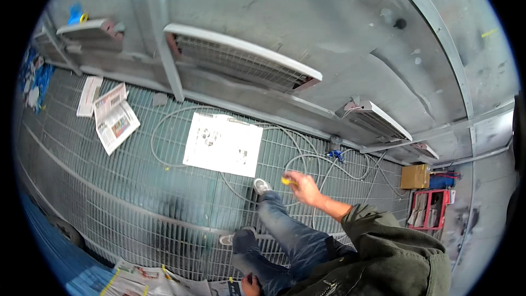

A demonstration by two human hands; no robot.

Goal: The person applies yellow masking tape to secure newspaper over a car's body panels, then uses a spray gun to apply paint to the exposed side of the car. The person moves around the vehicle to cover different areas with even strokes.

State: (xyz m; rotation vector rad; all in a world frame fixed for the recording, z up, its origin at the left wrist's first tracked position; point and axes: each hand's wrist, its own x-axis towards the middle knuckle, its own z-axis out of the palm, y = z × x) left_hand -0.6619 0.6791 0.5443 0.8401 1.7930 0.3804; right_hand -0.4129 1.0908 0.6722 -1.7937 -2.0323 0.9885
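Observation:
My right hand (307, 188) is stretched out above the grated floor, its fingers closed round a small yellow roll of tape (287, 181). Below and beyond it, a sheet of newspaper (223, 145) lies flat on the grating. At the lower edge, my left hand (251, 285) is beside my thigh, with fingers that look curled. Whatever it may hold is hidden. Close to its left are newspaper sheets (164, 284) with yellow tape along an edge, lying against blue covering (60, 257).
A grey hose (159, 131) loops across the grating, near a blue spray gun (335, 155). More newspapers (116, 123) lie at the left. A cardboard box (415, 177) and a red crate (436, 216) stand at the right. Vent housings (246, 57) jut from the grey wall.

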